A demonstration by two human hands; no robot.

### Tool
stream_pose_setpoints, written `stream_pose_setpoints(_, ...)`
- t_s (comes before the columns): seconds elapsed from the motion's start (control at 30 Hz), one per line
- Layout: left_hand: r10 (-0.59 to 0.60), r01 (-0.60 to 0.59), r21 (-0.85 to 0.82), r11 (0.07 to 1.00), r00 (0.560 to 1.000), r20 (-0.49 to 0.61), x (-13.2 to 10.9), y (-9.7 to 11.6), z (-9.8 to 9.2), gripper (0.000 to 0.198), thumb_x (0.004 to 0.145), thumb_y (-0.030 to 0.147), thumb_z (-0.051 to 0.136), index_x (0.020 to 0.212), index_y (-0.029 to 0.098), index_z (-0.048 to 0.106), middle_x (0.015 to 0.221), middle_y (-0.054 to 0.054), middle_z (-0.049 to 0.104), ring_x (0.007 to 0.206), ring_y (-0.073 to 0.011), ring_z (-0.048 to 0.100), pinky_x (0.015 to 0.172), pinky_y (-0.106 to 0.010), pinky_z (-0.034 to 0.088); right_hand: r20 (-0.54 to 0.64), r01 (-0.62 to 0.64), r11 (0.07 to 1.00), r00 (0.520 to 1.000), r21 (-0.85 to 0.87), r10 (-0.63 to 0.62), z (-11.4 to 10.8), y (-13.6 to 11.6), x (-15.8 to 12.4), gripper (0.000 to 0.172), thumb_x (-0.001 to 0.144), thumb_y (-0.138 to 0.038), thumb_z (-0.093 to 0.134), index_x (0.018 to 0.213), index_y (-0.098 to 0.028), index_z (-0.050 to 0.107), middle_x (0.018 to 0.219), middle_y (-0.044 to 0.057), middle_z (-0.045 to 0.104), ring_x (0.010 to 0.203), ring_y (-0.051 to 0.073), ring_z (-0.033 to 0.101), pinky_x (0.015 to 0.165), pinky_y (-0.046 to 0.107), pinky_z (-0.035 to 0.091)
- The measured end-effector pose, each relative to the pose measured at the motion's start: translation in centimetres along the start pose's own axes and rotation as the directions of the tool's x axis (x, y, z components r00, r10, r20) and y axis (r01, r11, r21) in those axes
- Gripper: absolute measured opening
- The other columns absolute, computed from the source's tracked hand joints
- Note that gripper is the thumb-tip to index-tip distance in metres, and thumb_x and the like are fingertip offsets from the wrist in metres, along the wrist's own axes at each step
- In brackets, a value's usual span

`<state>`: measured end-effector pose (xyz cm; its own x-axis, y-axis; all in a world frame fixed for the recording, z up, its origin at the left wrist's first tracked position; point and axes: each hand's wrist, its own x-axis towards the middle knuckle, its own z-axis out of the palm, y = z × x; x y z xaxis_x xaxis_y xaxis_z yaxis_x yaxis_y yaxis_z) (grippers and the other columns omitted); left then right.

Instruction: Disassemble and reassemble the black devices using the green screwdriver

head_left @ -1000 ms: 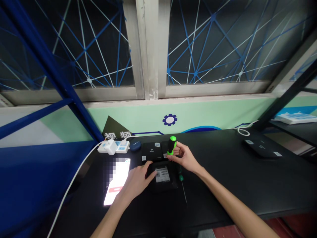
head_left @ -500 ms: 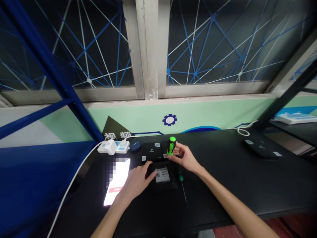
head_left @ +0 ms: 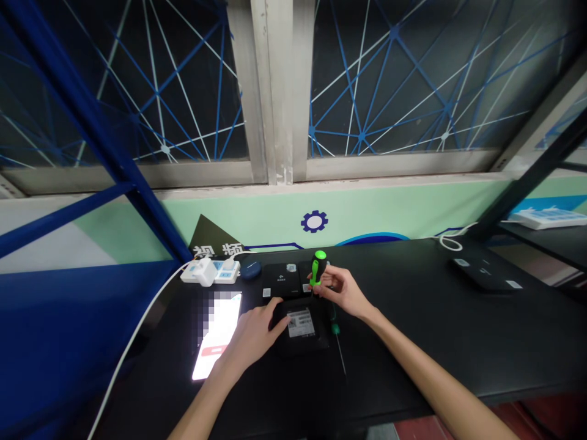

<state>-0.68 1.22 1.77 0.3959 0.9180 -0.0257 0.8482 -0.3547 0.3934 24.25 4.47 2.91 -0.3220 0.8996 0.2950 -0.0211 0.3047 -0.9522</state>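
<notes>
My right hand (head_left: pixel 345 291) pinches the lower part of a green-and-black screwdriver (head_left: pixel 318 267). The screwdriver stands upright over the far right corner of a flat black device (head_left: pixel 315 346) with a white label; its tip is hard to make out. At the device's left side my left hand (head_left: pixel 259 327) grips it, fingers at the far left corner and thumb beside the label. A second screwdriver (head_left: pixel 335 330), with a green handle and thin shaft, lies to the right of the device, partly behind my right hand. Just beyond lies another black box (head_left: pixel 280 279) with small stickers.
A lit phone (head_left: pixel 220 336) lies left of my left hand. Behind it are a white power strip (head_left: pixel 224 273) with a plugged-in charger and a dark blue rounded case (head_left: pixel 251 269). Another black device (head_left: pixel 483 275) rests at the table's far right, near a white cable (head_left: pixel 450 244).
The green-and-black screwdriver has tilted and turned slightly in my right hand, whose fingers have shifted a little. My left hand and the device have stayed in place.
</notes>
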Motion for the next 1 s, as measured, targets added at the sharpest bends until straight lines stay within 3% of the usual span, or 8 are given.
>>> stream_pose_setpoints(0.2, 0.002, -0.002, 0.003, 1.000, 1.000, -0.007, 0.01, -0.02, 0.00, 0.041, 0.099, 0.049, 0.042, 0.131, 0.024, 0.051, 0.094, -0.006, 0.071, 0.082, -0.0257, 0.069, 0.060, -0.027, 0.041, -0.042, -0.001, 1.000, 0.999, -0.013, 0.001, 0.40, 0.43, 0.11, 0.042, 0.072, -0.045, 0.082, 0.100, -0.021, 0.061, 0.084, 0.004, 0.067, 0.075, 0.019, 0.066, 0.068, 0.031, 0.057)
stream_pose_setpoints(0.43, 0.007, -0.007, 0.001, 1.000, 1.000, -0.007, 0.02, 0.01, -0.03, 0.040, 0.099, 0.049, 0.043, 0.129, 0.025, 0.052, 0.092, -0.005, 0.071, 0.079, -0.0250, 0.069, 0.058, -0.026, 0.040, 0.044, 0.002, 0.998, 0.999, 0.062, -0.005, -0.01, -0.20, -0.10, 0.034, 0.085, -0.037, 0.072, 0.111, -0.016, 0.065, 0.086, 0.005, 0.069, 0.072, 0.016, 0.065, 0.066, 0.027, 0.054)
stream_pose_setpoints(0.73, -0.010, 0.010, 0.005, 1.000, 1.000, 0.008, 0.02, 0.11, -0.11, 0.042, 0.099, 0.050, 0.042, 0.131, 0.024, 0.051, 0.095, -0.006, 0.071, 0.082, -0.0254, 0.069, 0.060, -0.026, 0.041, 0.007, -0.001, 1.000, 1.000, 0.018, 0.001, 0.16, -0.21, 0.09, 0.027, 0.078, -0.036, 0.078, 0.093, -0.016, 0.068, 0.077, 0.003, 0.066, 0.068, 0.015, 0.063, 0.064, 0.026, 0.052)
stream_pose_setpoints(1.0, -0.019, 0.019, -0.007, 1.000, 1.000, 0.010, 0.01, 0.29, -0.23, 0.042, 0.099, 0.049, 0.042, 0.130, 0.024, 0.051, 0.090, -0.005, 0.070, 0.080, -0.0248, 0.069, 0.060, -0.026, 0.041, -0.031, -0.004, 0.999, 1.000, -0.038, 0.003, 0.24, -0.03, 0.12, 0.034, 0.076, -0.039, 0.080, 0.097, -0.017, 0.065, 0.081, 0.003, 0.068, 0.068, 0.015, 0.063, 0.063, 0.028, 0.054)
